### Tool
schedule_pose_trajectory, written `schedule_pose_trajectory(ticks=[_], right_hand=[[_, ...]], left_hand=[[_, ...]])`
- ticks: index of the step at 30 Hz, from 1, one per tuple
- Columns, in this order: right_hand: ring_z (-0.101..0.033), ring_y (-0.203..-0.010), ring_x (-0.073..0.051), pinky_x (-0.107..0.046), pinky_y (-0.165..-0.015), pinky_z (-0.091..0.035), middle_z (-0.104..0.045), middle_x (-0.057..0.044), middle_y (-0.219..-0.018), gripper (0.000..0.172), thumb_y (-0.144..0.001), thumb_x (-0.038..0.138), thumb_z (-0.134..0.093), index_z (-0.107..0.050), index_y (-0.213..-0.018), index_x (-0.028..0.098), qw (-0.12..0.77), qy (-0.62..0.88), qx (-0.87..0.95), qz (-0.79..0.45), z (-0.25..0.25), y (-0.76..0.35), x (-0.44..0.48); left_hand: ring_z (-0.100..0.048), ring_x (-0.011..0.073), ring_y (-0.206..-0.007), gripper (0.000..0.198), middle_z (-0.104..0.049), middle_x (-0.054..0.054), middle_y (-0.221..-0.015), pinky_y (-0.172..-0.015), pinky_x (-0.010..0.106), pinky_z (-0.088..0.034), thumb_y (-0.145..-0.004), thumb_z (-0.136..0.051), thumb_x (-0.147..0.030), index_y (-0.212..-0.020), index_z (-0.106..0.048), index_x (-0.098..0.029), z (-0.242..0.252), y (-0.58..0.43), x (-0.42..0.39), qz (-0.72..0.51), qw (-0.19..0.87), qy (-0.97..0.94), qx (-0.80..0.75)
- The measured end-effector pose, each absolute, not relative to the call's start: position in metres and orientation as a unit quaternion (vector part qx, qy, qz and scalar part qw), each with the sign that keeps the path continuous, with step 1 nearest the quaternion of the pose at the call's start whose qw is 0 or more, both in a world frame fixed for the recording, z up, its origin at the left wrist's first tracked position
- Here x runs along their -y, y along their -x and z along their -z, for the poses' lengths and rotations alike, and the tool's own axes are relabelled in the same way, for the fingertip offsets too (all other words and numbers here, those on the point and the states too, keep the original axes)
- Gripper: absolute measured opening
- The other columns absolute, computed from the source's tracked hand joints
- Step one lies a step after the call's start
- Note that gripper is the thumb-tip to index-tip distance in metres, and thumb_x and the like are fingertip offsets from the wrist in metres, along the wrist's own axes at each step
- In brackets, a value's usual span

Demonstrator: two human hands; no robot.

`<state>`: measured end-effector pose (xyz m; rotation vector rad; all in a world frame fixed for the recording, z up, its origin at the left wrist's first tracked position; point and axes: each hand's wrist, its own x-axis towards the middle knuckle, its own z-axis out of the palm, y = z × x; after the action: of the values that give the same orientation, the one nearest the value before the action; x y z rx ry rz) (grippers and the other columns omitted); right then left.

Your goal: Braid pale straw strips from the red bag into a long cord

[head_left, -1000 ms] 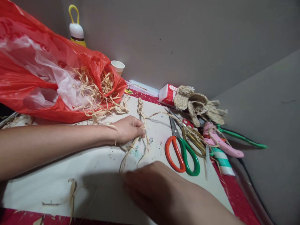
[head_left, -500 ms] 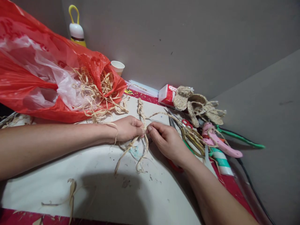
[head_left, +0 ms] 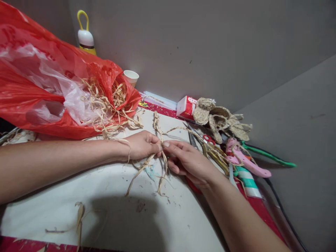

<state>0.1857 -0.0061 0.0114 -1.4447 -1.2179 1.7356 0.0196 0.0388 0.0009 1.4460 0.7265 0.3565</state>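
Observation:
A braid of dry, straw-coloured plant strips runs down over the white board, its loose strip ends hanging below my hands. My left hand comes from the left and pinches the strips just under the braided part. From the right, my right hand meets it, thumb and forefinger closed on the strips, the other fingers curled beneath. A thinner braided cord stretches from the braid toward the tools on the right. The exact crossing of the strips is hidden by my fingertips.
At left lies a red plastic bag spilling dry strips. Behind it stand a bottle and a paper cup. On the right are woven pieces, pink-handled shears, scissors and a striped tube.
My right hand has turned, its fingers now reaching lower beneath the thumb. The loose strip ends below have swung slightly. My left hand keeps its pinch in nearly the same place.

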Motion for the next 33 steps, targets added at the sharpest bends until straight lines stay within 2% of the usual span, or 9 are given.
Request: schedule_pose_trajectory(ticks=[3,6,14,18,23,25,28,31,33], right_hand=[[-0.023,-0.036,-0.003,-0.016,-0.033,-0.011,-0.043,0.007,-0.052,0.030,-0.076,0.044,-0.064,-0.053,-0.069,0.016,0.286,0.518,0.433,-0.680,-0.011,-0.182,0.008],[-0.019,-0.039,-0.003,-0.016,-0.034,-0.012,-0.033,0.010,-0.047,0.034,-0.074,0.045,-0.066,-0.052,-0.066,0.016,0.289,0.549,0.440,-0.649,-0.009,-0.184,0.007],[-0.014,-0.036,-0.004,-0.016,-0.032,-0.011,-0.026,0.011,-0.039,0.037,-0.075,0.039,-0.062,-0.041,-0.052,0.019,0.261,0.518,0.418,-0.699,-0.009,-0.186,0.002],[-0.015,-0.034,-0.004,-0.017,-0.032,-0.012,-0.025,0.011,-0.037,0.026,-0.072,0.031,-0.058,-0.048,-0.052,0.018,0.289,0.557,0.422,-0.655,-0.007,-0.181,0.003],[-0.018,-0.033,-0.005,-0.020,-0.033,-0.012,-0.028,0.010,-0.034,0.022,-0.069,0.030,-0.056,-0.055,-0.052,0.016,0.297,0.613,0.472,-0.559,-0.004,-0.176,0.006],[-0.019,-0.033,-0.006,-0.021,-0.034,-0.011,-0.030,0.009,-0.034,0.022,-0.068,0.030,-0.056,-0.054,-0.051,0.017,0.306,0.621,0.479,-0.539,-0.003,-0.173,0.008],[-0.018,-0.033,-0.005,-0.021,-0.033,-0.011,-0.029,0.009,-0.035,0.029,-0.068,0.030,-0.056,-0.043,-0.044,0.020,0.328,0.599,0.447,-0.578,-0.002,-0.169,0.011],[-0.019,-0.031,-0.005,-0.021,-0.033,-0.012,-0.029,0.009,-0.034,0.036,-0.071,0.030,-0.056,-0.037,-0.042,0.021,0.348,0.555,0.408,-0.635,-0.001,-0.167,0.013],[-0.022,-0.030,-0.005,-0.021,-0.034,-0.012,-0.032,0.009,-0.033,0.036,-0.074,0.031,-0.056,-0.039,-0.044,0.020,0.354,0.533,0.400,-0.657,-0.001,-0.165,0.014]], left_hand=[[-0.023,0.0042,-0.037,0.013,-0.035,-0.009,-0.042,-0.040,0.019,-0.015,-0.075,-0.052,-0.022,-0.063,-0.053,-0.015,-0.001,-0.020,-0.039,-0.157,0.686,-0.634,-0.322],[-0.022,0.0045,-0.035,0.008,-0.031,-0.010,-0.038,-0.040,0.019,-0.015,-0.074,-0.053,-0.021,-0.067,-0.054,-0.016,-0.004,-0.020,-0.040,-0.137,0.689,-0.627,-0.338],[-0.029,0.0050,-0.041,0.012,-0.038,-0.007,-0.046,-0.041,0.018,-0.019,-0.075,-0.052,-0.020,-0.065,-0.053,-0.015,-0.007,-0.018,-0.045,-0.114,0.639,-0.692,-0.316],[-0.027,0.0053,-0.041,0.011,-0.038,-0.006,-0.046,-0.040,0.018,-0.019,-0.073,-0.052,-0.017,-0.067,-0.060,-0.013,-0.010,-0.014,-0.048,-0.093,0.608,-0.726,-0.308],[-0.025,0.0060,-0.031,0.017,-0.040,-0.005,-0.041,-0.032,0.020,-0.019,-0.074,-0.046,-0.018,-0.070,-0.061,-0.013,-0.019,-0.014,-0.047,-0.045,0.686,-0.644,-0.337],[-0.030,0.0070,-0.029,0.016,-0.047,-0.001,-0.042,-0.031,0.020,-0.024,-0.074,-0.043,-0.015,-0.067,-0.057,-0.013,-0.020,-0.017,-0.041,-0.041,0.727,-0.589,-0.351],[-0.042,0.0109,-0.030,0.020,-0.052,0.003,-0.041,-0.032,0.021,-0.032,-0.076,-0.038,-0.013,-0.062,-0.052,-0.013,-0.018,-0.024,-0.026,-0.053,0.740,-0.553,-0.379],[-0.050,0.0139,-0.033,0.018,-0.054,0.002,-0.043,-0.034,0.022,-0.038,-0.081,-0.035,-0.015,-0.074,-0.051,-0.013,-0.014,-0.027,-0.013,-0.083,0.722,-0.561,-0.397],[-0.053,0.0138,-0.037,0.013,-0.057,0.001,-0.050,-0.036,0.023,-0.042,-0.082,-0.036,-0.014,-0.081,-0.049,-0.015,-0.013,-0.028,-0.008,-0.099,0.707,-0.574,-0.402]])
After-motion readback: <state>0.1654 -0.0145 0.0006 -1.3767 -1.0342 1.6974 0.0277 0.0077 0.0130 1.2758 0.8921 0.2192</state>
